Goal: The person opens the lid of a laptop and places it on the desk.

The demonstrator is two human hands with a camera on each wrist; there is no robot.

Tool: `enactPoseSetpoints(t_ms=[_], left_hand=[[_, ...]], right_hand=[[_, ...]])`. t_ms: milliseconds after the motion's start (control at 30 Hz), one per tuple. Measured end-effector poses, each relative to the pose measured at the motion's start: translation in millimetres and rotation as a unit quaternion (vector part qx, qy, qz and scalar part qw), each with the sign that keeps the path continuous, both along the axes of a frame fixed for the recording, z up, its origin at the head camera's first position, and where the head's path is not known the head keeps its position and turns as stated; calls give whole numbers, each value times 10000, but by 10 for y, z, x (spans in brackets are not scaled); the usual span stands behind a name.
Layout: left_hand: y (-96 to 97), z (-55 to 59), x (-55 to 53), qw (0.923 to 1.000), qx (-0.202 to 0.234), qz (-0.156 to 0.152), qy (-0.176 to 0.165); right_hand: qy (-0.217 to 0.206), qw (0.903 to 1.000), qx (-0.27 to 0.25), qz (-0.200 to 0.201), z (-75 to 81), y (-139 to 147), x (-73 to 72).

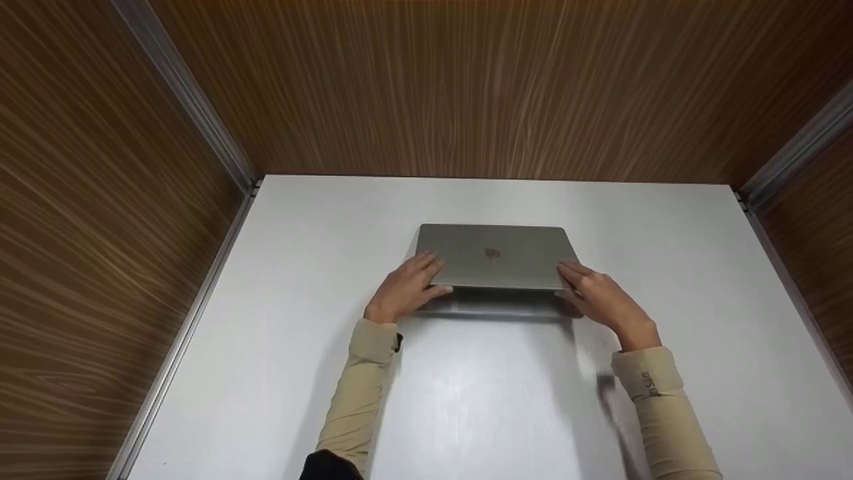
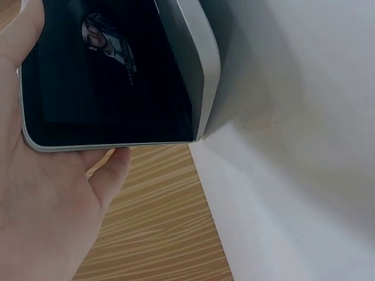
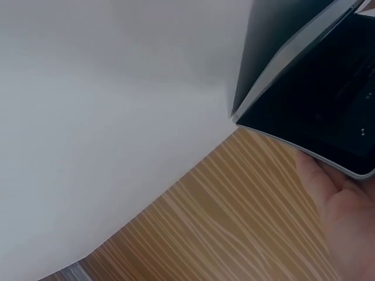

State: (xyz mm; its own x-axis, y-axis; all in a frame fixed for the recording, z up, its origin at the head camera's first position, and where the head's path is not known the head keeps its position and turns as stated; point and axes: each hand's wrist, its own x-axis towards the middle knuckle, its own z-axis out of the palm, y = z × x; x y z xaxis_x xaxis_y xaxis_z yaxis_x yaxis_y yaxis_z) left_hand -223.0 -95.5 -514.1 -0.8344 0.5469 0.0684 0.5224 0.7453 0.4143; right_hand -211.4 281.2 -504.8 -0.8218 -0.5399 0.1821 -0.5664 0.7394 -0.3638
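A grey laptop point(image 1: 496, 267) stands on the white table in the head view, its lid tilted low over the base point(image 1: 503, 311) with a dark gap between. My left hand point(image 1: 405, 287) holds the lid's near left corner, fingers on top and thumb at the front edge. At the near right corner, my right hand point(image 1: 603, 300) grips the lid the same way. Both wrist views look into the gap. The left one shows the dark screen point(image 2: 64, 93) with a small picture or reflection of a person; the right one shows the screen point(image 3: 310, 105) dark too.
The white table point(image 1: 320, 227) lies under the laptop. A wood-grain panel point(image 1: 493, 100) rises behind it, and another panel point(image 1: 100, 233) stands on the left. Metal strips point(image 1: 200, 113) run along the panel joints. A dark rounded thing point(image 1: 330, 465) shows at the bottom edge.
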Motion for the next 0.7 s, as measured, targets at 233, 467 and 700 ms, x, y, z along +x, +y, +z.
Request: enactPoseSetpoints(t_ms=[233, 467, 700], left_hand=[[-7, 20, -27, 10000, -23, -58, 51], [-1, 70, -57, 10000, 25, 28, -34], [4, 45, -85, 9987, 172, 75, 484]], right_hand=[[-574, 9983, 37, -60, 86, 12, -47], [-758, 9970, 56, -138, 140, 13, -65], [-80, 9998, -148, -106, 69, -1, -61]])
